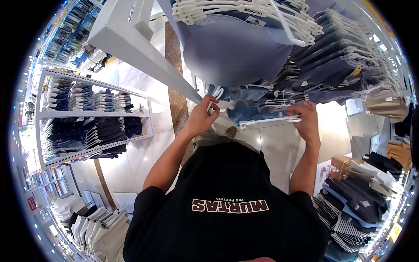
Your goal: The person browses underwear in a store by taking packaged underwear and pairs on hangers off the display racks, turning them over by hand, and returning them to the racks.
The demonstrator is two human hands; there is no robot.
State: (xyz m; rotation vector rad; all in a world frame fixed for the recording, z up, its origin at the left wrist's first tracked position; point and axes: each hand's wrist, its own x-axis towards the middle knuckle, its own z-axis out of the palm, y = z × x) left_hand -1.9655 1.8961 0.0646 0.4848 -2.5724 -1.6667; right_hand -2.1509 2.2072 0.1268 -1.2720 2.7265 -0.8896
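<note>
My left hand (203, 117) is closed, with its fingers pinched on a white plastic hanger (218, 92), seen nearly end-on. In my right hand (304, 118) is another white clip hanger (266, 122), held by one end, its bar pointing left. Just behind that bar shows blue denim (246, 111); whether it is attached to the hanger I cannot tell. Above and beyond both hands hangs a blurred grey-blue garment (233, 52), close to the camera, under a bunch of white hangers (248, 9).
A thick white rack post (144, 48) slants down near my left hand. At the right, a rail carries many grey garments (340, 48). Shelves of folded jeans (83, 100) stand at the left. Folded clothes (353, 205) lie low at the right, and pale garments (98, 227) at the lower left.
</note>
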